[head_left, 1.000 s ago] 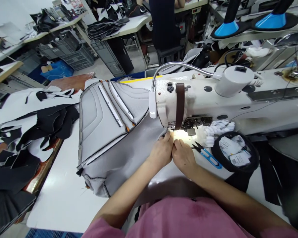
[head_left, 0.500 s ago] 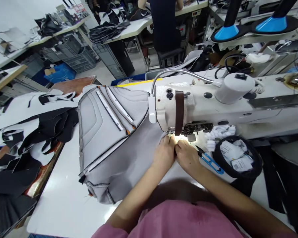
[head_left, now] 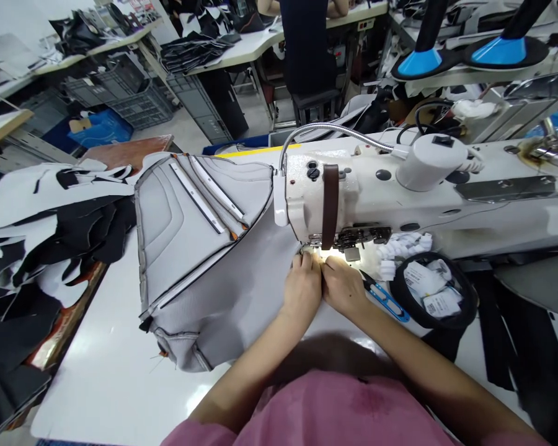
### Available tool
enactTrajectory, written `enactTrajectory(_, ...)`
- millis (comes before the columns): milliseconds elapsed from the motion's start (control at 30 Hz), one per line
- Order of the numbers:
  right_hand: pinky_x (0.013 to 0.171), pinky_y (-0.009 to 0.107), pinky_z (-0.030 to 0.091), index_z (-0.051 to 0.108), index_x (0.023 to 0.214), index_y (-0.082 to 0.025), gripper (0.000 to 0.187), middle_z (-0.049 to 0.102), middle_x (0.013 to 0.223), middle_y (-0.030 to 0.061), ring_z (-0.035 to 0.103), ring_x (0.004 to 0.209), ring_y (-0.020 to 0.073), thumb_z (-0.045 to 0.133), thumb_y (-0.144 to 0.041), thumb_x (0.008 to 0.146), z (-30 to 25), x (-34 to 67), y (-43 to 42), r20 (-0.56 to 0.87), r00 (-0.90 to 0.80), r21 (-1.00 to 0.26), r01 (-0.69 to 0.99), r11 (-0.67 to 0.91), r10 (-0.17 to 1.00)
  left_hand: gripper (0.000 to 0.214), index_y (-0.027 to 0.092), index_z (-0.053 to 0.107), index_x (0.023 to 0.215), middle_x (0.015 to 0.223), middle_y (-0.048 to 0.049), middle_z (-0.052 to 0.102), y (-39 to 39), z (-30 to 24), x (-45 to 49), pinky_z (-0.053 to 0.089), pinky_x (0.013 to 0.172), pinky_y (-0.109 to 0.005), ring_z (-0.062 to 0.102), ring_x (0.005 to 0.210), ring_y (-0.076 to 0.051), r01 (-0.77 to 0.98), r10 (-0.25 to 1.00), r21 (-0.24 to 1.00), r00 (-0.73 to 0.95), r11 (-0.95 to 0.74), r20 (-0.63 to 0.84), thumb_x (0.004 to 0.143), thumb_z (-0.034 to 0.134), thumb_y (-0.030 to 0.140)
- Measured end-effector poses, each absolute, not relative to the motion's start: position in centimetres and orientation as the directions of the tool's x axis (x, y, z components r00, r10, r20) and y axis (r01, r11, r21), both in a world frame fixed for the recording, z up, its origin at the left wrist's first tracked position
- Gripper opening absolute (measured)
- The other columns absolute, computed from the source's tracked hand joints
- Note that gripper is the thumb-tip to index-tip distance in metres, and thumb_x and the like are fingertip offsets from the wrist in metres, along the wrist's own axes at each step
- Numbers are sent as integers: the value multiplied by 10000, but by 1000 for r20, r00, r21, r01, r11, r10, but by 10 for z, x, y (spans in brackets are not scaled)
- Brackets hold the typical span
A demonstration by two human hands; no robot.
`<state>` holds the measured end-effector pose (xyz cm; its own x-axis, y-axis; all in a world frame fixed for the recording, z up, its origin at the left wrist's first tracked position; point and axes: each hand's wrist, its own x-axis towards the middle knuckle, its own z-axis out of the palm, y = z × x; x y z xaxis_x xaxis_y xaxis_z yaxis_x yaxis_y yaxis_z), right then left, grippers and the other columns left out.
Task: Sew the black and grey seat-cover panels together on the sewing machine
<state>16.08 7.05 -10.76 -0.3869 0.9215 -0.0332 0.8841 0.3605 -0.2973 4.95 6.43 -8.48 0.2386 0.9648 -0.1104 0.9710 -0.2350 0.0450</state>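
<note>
Close together: left hand (head_left: 302, 286) and right hand (head_left: 342, 287) side by side, touching, fingers curled, tips pinching the edge of the grey cover (head_left: 204, 248) just under the sewing machine (head_left: 376, 186) head, in the lamp's glow. Cover spreads left across the white table (head_left: 106, 371). Blue snips (head_left: 387, 301) just right of the right hand; black tub (head_left: 465, 313) of labels beyond.

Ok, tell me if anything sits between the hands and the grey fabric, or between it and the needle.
Nothing visible. The left hand and right hand rest straight on the fabric, just before the lit foot of the machine. The snips lie right of the right hand, off the fabric.
</note>
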Motion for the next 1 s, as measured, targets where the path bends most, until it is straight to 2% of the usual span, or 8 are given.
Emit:
enactTrajectory(400, 647, 292, 370, 643, 946, -132, 198, 619, 923, 104, 569, 823, 204, 475, -125, 842, -116, 159, 80, 32, -455, -252, 858, 448, 890, 221, 72, 652, 982, 1027, -164, 611, 89, -82, 47, 496, 808, -359, 523, 1027, -272, 966, 962, 5, 257, -257, -90, 885, 454, 68)
enactTrajectory(567, 666, 285, 381, 630, 954, -138, 192, 612, 927, 98, 570, 839, 203, 462, -129, 861, -118, 160, 79, 53, -443, -275, 855, 439, 895, 226, 69, 659, 959, 1017, -174, 620, 94, -88, 50, 499, 823, -369, 535, 1041, -277, 953, 950, -6, 302, -303, -79, 884, 446, 69)
enactTrajectory(667, 659, 285, 390, 633, 915, -135, 181, 613, 897, 97, 577, 809, 203, 469, -103, 846, -119, 158, 76, 72, -435, -285, 853, 436, 898, 237, 81, 659, 965, 1014, -174, 627, 89, -85, 54, 512, 842, -383, 547, 1055, -279, 966, 964, 11, 259, -258, -65, 866, 447, 49)
enactTrajectory(767, 635, 290, 402, 641, 942, -136, 210, 615, 867, 94, 587, 768, 207, 462, -86, 845, -123, 155, 71, 136, -410, -305, 849, 432, 902, 293, 128, 659, 1030, 1043, -142, 643, 73, -58, 36, 514, 905, -369, 579, 1047, -243, 944, 952, 177, 295, -278, -79, 827, 469, 32)
enactTrajectory(833, 621, 288, 410, 616, 1097, -139, 307, 623, 862, 82, 598, 756, 208, 454, -69, 846, -129, 153, 70, 231, -380, -324, 838, 440, 895, 280, 205, 656, 1085, 1110, -100, 642, 55, -29, 2, 512, 945, -332, 594, 1059, -212, 844, 911, 401, 409, -356, -52, 842, 531, 142)
enactTrajectory(867, 616, 287, 415, 591, 1162, -144, 343, 626, 857, 77, 605, 754, 209, 455, -78, 854, -134, 153, 70, 281, -367, -338, 827, 449, 887, 247, 235, 663, 1078, 1152, -87, 633, 44, -13, -22, 505, 970, -335, 590, 1089, -212, 823, 940, 481, 342, -304, 9, 866, 536, 225)
enactTrajectory(933, 622, 285, 431, 565, 1210, -156, 350, 630, 843, 71, 618, 753, 208, 459, -120, 879, -141, 152, 70, 373, -346, -379, 790, 481, 861, 289, 257, 653, 1101, 1214, -82, 606, 27, 15, -80, 501, 988, -380, 582, 1131, -232, 827, 978, 553, -20, -99, 205, 884, 515, 389)
enactTrajectory(1000, 631, 289, 449, 571, 1198, -165, 315, 628, 820, 65, 628, 743, 207, 460, -171, 903, -147, 152, 70, 438, -315, -423, 754, 502, 842, 520, 213, 619, 1152, 1252, -120, 570, 22, 32, -138, 505, 965, -452, 560, 1161, -299, 817, 800, 563, -419, 126, 430, 767, 591, 562)
